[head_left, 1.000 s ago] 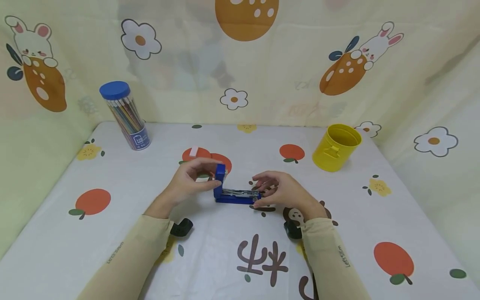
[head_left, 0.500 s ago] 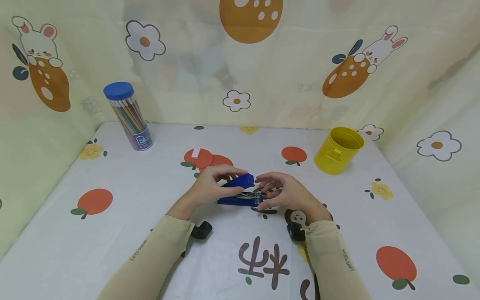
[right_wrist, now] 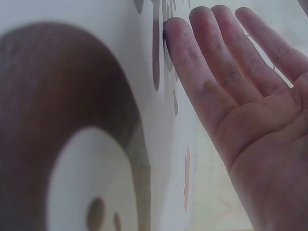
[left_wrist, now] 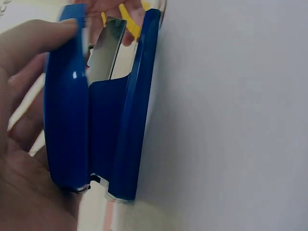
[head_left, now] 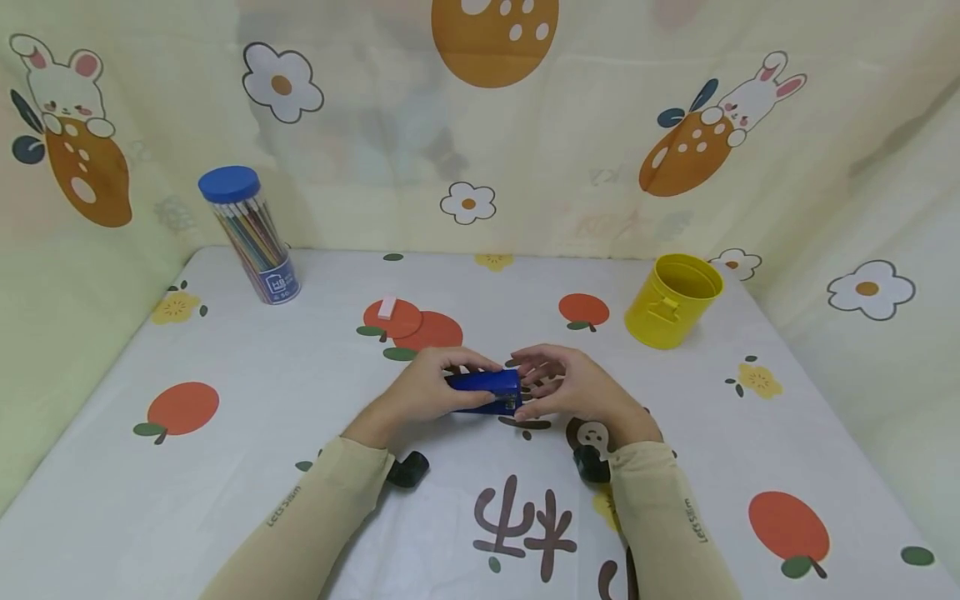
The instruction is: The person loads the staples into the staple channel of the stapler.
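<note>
A blue stapler (head_left: 482,385) lies on the patterned cloth in front of me. My left hand (head_left: 423,390) grips its top arm, thumb on the near side and fingers over the far side. The left wrist view shows that top arm (left_wrist: 66,115) folded down close over the base (left_wrist: 139,96), a gap remaining around the metal magazine (left_wrist: 107,50). My right hand (head_left: 576,385) hovers at the stapler's right end with nothing in its grasp. Its fingers (right_wrist: 216,53) stretch out in the right wrist view, where the stapler does not appear.
A clear jar of pencils (head_left: 258,242) with a blue lid stands at the back left. At the back right is a yellow cup (head_left: 663,317). A small pale block (head_left: 387,307) lies beyond my left hand. A printed curtain (head_left: 375,142) hangs behind the table.
The stapler's top arm has swung from upright down to the right over its base, my left hand moving right and down with it. My right hand has stayed nearly in place.
</note>
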The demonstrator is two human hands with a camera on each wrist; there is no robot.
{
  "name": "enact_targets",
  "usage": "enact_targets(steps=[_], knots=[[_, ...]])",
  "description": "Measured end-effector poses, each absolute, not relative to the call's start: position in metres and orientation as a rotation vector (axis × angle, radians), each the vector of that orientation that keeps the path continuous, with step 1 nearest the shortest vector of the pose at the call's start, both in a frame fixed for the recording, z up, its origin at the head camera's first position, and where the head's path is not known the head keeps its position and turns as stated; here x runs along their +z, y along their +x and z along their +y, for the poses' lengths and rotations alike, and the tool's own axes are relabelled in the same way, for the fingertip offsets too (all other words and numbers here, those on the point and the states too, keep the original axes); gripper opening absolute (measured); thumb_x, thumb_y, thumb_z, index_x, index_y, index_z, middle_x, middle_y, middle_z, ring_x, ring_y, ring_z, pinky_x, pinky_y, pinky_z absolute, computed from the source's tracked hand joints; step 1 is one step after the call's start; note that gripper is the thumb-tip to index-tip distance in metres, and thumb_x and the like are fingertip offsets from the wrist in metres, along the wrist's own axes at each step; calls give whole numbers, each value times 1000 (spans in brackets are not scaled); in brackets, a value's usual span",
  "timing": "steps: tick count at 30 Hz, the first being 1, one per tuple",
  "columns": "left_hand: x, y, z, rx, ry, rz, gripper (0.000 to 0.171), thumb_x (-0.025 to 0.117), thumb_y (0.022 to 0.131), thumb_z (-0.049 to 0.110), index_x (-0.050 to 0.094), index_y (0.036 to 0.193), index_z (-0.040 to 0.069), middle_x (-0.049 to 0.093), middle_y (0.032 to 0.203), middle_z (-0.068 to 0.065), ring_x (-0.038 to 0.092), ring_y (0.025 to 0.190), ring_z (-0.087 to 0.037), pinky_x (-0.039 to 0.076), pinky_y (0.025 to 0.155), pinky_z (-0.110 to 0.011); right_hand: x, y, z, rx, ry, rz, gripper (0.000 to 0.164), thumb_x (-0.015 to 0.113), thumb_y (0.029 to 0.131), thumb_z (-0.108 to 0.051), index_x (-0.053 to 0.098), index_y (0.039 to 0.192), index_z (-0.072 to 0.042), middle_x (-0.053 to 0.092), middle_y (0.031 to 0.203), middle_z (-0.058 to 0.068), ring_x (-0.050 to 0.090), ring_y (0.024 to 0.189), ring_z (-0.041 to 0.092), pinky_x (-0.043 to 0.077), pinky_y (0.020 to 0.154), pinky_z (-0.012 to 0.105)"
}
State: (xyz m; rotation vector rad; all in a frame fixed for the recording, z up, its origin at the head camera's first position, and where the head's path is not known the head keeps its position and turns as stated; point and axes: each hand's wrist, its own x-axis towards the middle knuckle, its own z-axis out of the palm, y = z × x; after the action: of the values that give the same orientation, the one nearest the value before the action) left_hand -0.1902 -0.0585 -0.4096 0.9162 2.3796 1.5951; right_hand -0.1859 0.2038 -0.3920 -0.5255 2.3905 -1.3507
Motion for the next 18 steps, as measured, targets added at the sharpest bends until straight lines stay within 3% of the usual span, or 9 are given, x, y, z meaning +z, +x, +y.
enact_targets(steps=[7,12,18], knots=[[-418,-191,-62,1560,821,2327,41,85,83,23,73,123,23,68,116,7,60,109,-16,51,93,-35,-391,-185,202,-1341,-519,2387,78,94,72,-22,57,140,-10,64,128,6,63,109,28,55,91,41],[-419,-191,-62,1556,842,2373,38,84,84,31,73,121,28,67,112,11,59,103,-15,52,89,-37,-391,-186,202,-1322,-503,2392,77,93,73,-23,56,141,-11,64,127,6,63,109,27,55,91,41],[-417,-190,-58,1592,863,2380,36,84,85,31,74,119,26,68,111,12,60,103,-13,52,89,-36,-392,-187,202,-1321,-502,2396,78,93,73,-25,56,141,-11,64,126,7,63,109,27,55,91,41]])
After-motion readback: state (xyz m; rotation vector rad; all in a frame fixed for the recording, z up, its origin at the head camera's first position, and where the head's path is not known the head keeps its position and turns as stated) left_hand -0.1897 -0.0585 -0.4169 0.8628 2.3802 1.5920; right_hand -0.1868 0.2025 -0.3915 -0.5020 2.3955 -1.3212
